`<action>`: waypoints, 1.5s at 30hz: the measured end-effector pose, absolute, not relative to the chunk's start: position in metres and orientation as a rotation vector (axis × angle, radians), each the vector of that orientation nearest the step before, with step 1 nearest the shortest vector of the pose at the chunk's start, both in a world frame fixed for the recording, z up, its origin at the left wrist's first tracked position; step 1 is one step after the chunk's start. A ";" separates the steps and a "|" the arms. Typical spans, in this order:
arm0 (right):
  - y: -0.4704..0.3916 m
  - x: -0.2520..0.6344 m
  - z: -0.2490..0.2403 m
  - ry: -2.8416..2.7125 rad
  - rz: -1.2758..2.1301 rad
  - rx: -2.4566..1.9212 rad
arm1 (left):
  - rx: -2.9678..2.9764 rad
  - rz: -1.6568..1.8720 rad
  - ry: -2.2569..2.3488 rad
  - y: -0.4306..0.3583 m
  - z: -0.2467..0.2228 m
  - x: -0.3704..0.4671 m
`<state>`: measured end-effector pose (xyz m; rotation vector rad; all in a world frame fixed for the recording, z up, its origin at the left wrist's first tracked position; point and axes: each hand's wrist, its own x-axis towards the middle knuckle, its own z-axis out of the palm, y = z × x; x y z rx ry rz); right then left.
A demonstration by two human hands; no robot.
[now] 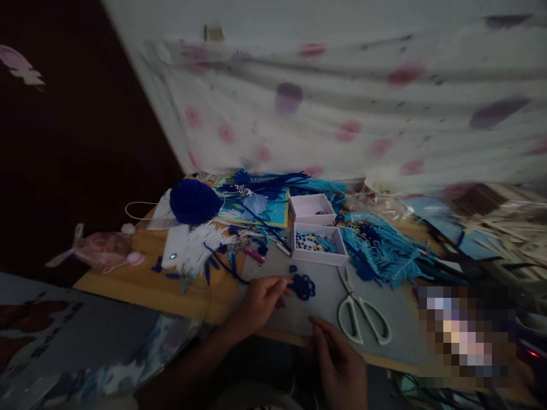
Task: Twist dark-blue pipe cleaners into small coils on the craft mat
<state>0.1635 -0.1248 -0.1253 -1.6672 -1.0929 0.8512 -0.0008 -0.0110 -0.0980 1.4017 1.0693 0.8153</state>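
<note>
My left hand (265, 297) is closed, its thumb and fingers pinched at the left side of a dark blue looped piece (304, 286) over the grey mat (282, 324). A dark blue stem (226, 267) runs up and left from that hand. A small dark blue ring (293, 268) lies just above the looped piece. Near the table's front edge is my right hand (337, 359), fingers bent together; what it holds, if anything, is too small to make out. Scissors (352, 296) with pale green handles lie beyond it, blades partly apart.
Two white boxes (323, 257), one with beads, stand behind the mat. A blue ball (194, 201) and white stems (200, 245) lie at left. Piled blue stems (384, 250) sit right of the boxes. A bagged pink item (102, 246) rests at the far left.
</note>
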 end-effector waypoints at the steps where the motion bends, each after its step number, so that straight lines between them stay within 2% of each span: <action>1: -0.127 0.171 -0.125 -1.103 0.778 -1.737 | 1.568 0.850 1.130 -0.010 -0.100 -0.009; 5: -0.125 0.198 -0.127 -1.200 0.440 -2.033 | 2.138 0.933 1.500 0.004 -0.104 -0.048; 8: -0.114 0.204 -0.128 -1.341 0.285 -2.233 | 2.287 0.814 1.848 0.021 -0.101 -0.073; 11: -0.103 0.201 -0.121 -1.429 0.286 -2.389 | 2.346 0.608 2.029 0.033 -0.100 -0.084; 16: -0.091 0.196 -0.104 -1.454 0.325 -2.486 | 2.389 0.426 2.015 0.046 -0.107 -0.092; 25: -0.097 0.209 -0.094 -1.461 0.342 -2.390 | 2.335 0.648 2.152 0.060 -0.098 -0.113; 29: -0.083 0.249 -0.080 -1.411 0.276 -2.302 | 2.219 0.508 2.261 0.059 -0.090 -0.115; 37: -0.032 0.299 -0.068 -1.431 -0.069 -2.511 | 2.206 0.253 2.145 0.049 -0.094 -0.109; 45: -0.019 0.299 -0.075 -1.514 0.075 -2.500 | 2.215 0.188 2.244 0.055 -0.107 -0.126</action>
